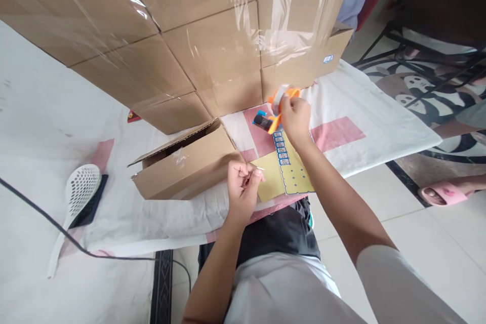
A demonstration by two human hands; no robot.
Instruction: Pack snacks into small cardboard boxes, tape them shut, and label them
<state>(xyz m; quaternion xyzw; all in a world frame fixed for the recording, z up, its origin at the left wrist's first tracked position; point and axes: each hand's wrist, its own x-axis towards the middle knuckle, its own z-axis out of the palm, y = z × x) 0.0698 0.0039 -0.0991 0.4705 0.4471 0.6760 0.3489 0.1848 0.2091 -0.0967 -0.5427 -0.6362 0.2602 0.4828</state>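
My right hand is closed round an orange tape dispenser with a roll of clear tape, held over the back of the sticker sheet. My left hand is pinched, and a small whitish sliver shows at its fingertips, too small to name. Below the hands lies a yellow sheet with a column of blue-edged stickers, beside a plain yellow card. To the left of my left hand, a long cardboard box rests with its upper flap slightly raised.
Stacked cardboard boxes under clear wrap stand behind the work spot. A white slotted ladle lies far left on a dark object, near a black cable. At right are a panda rug and another person's foot in a pink slipper.
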